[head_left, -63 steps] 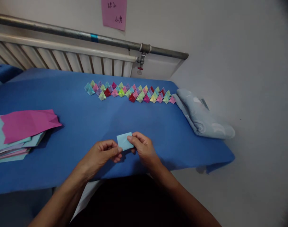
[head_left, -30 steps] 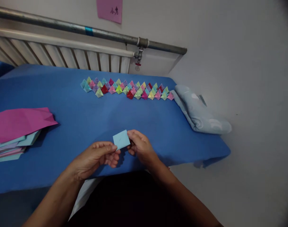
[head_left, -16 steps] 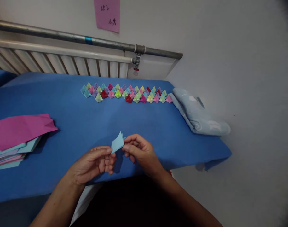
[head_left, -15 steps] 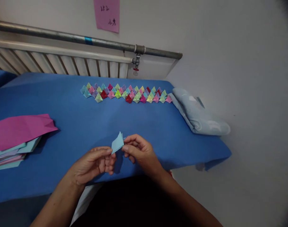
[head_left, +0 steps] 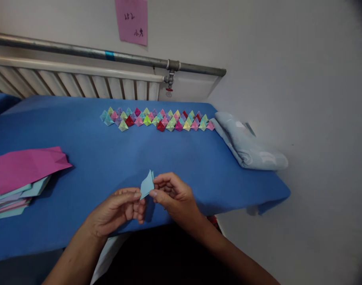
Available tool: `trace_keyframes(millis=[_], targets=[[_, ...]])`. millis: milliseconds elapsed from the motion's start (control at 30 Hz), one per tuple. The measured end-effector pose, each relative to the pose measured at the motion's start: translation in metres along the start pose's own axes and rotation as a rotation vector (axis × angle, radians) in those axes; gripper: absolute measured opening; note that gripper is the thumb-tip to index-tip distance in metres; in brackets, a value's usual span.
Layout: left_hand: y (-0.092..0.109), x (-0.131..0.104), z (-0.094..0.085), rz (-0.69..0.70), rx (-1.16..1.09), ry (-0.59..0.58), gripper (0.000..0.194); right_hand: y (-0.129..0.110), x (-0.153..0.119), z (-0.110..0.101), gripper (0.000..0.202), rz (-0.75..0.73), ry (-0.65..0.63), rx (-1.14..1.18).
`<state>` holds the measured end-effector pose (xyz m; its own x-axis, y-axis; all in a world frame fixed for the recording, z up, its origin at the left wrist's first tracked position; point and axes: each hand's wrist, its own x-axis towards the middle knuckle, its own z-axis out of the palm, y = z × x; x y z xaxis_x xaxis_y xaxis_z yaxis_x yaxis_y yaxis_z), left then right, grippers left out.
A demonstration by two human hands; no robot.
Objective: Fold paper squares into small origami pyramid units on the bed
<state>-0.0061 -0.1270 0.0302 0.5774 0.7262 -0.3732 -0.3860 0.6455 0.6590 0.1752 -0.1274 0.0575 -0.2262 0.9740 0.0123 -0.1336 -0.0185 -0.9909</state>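
Note:
A small light-blue folded paper (head_left: 147, 185) is held up over the near part of the blue-covered table (head_left: 109, 166). My left hand (head_left: 121, 208) pinches its lower left corner between thumb and fingers. At its right edge, the thumb and fingertips of my right hand (head_left: 176, 198) touch the paper, and the layers there stand slightly apart. Along the table's far side lie rows of small folded paper diamonds (head_left: 147, 120) in many colours.
To the left is a stack of coloured paper (head_left: 35, 188) topped by a creased magenta sheet (head_left: 31, 166). A folded grey-blue blanket (head_left: 246, 144) lies at the right end. Behind the table run a radiator (head_left: 82, 84) and a metal pipe (head_left: 139, 59) with a red-handled valve.
My right thumb has shifted down and left along the paper's right edge, and its fingers are more spread. The left hand keeps its pinch. The whole view has tilted slightly.

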Motion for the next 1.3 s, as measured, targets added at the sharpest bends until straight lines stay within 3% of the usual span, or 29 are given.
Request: trace_keyframes(millis=[333, 733, 833, 1033, 1300], targets=[[0.006, -0.003, 0.008, 0.163, 0.335, 0.19, 0.026, 0.005, 0.006, -0.005, 0.021, 0.184, 0.027, 0.068], [0.009, -0.005, 0.019, 0.251, 0.753, 0.312, 0.03, 0.015, 0.008, -0.011, 0.017, 0.166, 0.095, 0.008], [0.01, -0.005, 0.022, 0.246, 0.78, 0.328, 0.03, 0.016, 0.008, -0.013, 0.016, 0.161, 0.088, -0.011], [0.011, -0.006, 0.022, 0.188, 0.758, 0.311, 0.028, 0.021, 0.012, -0.016, 0.019, 0.301, 0.055, 0.019], [0.01, -0.002, 0.019, 0.139, 0.674, 0.279, 0.025, 0.025, 0.012, -0.015, 0.017, 0.232, 0.069, -0.047]])
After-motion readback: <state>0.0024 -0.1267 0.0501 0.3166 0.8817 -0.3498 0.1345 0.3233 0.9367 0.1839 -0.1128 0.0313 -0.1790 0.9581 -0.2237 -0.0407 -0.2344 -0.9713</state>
